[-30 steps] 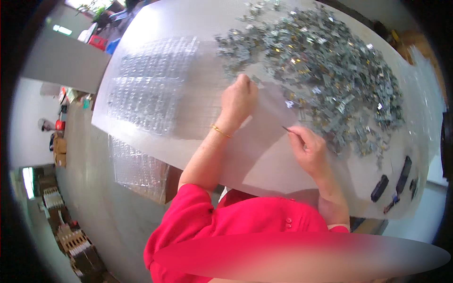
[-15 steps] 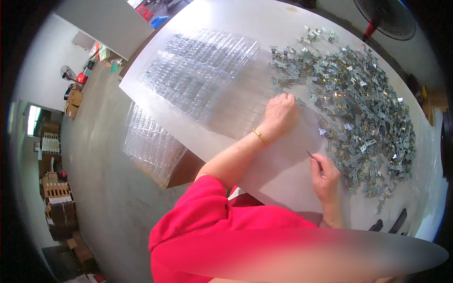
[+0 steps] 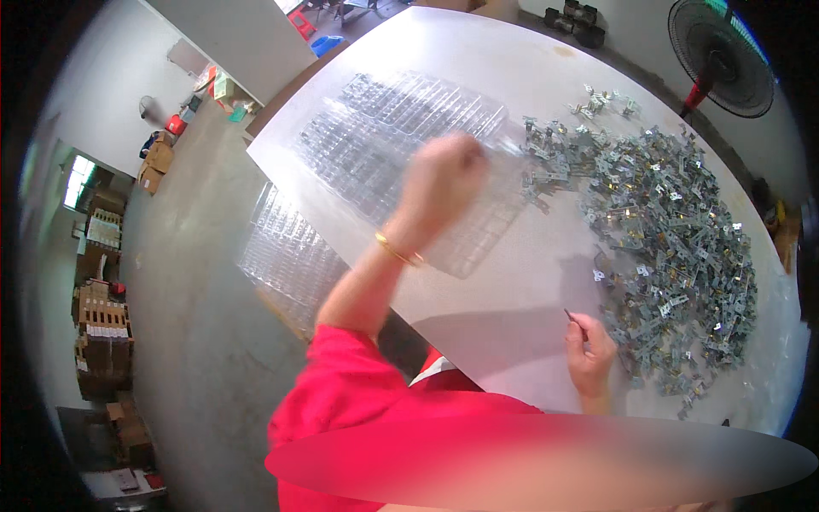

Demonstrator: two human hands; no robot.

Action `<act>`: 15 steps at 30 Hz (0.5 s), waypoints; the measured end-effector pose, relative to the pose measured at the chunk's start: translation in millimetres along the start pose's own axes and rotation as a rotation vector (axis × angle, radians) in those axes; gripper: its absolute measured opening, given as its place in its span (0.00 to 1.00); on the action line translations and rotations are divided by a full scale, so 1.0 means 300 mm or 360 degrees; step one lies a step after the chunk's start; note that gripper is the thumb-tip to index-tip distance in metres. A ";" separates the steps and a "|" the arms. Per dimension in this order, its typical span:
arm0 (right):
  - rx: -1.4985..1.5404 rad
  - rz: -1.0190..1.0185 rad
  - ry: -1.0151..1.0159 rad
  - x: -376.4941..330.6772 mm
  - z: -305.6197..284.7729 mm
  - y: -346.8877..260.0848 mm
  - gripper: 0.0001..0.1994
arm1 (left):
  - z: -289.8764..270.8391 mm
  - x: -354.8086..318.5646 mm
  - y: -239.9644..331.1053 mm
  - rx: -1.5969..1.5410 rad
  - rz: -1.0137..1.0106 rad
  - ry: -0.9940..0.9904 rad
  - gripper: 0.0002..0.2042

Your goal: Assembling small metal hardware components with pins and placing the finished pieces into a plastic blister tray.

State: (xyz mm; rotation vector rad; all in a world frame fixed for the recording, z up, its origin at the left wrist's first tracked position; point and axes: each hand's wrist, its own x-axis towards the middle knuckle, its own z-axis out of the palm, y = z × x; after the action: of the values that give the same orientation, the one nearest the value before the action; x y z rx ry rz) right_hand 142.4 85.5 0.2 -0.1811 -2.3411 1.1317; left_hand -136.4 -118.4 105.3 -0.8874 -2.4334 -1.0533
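The left hand [image 3: 444,175], blurred, lies on a clear plastic tray [image 3: 409,162] on the bench [image 3: 503,324]; its fingers' state cannot be told. The right hand [image 3: 589,354] has fingers pinched together on a thin tool [image 3: 569,317] beside the pile of metal parts [image 3: 674,247].

At frame centre the blurred left hand [image 3: 442,175] grips a clear plastic tray [image 3: 409,162] on the white tabletop [image 3: 512,77]. Lower right, the right hand [image 3: 589,354] pinches a thin dark tool [image 3: 568,316] beside a heap of small metal clips [image 3: 674,230]. A black fan [image 3: 721,55] stands upper right.
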 end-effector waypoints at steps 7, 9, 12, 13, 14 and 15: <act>-0.0026 0.0106 -0.0094 0.001 0.011 0.003 0.06 | -0.377 0.191 -0.658 0.0901 -0.0374 0.0279 0.11; -0.0024 0.0113 -0.0095 0.002 0.019 0.010 0.06 | -0.444 0.195 -0.789 0.0969 -0.0554 0.0150 0.11; -0.0078 0.0080 -0.0144 0.010 0.025 0.006 0.06 | -0.479 0.189 -0.913 0.1048 -0.0716 0.0057 0.11; -0.0112 0.0051 -0.0135 0.013 0.026 0.002 0.06 | -0.484 0.188 -0.949 0.1108 -0.0788 0.0006 0.11; -0.0145 0.0021 -0.0127 0.015 0.027 -0.001 0.06 | -0.488 0.184 -0.984 0.1120 -0.0758 0.0030 0.11; -0.0149 0.0026 -0.0132 0.016 0.028 -0.002 0.06 | -0.487 0.183 -1.003 0.1115 -0.0761 0.0023 0.11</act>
State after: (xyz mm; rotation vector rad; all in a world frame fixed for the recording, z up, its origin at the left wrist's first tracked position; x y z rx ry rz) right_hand 134.0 80.9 -1.7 -0.1909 -2.4721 1.0562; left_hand -368.1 -363.9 72.3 -0.0704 -2.7619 -0.2506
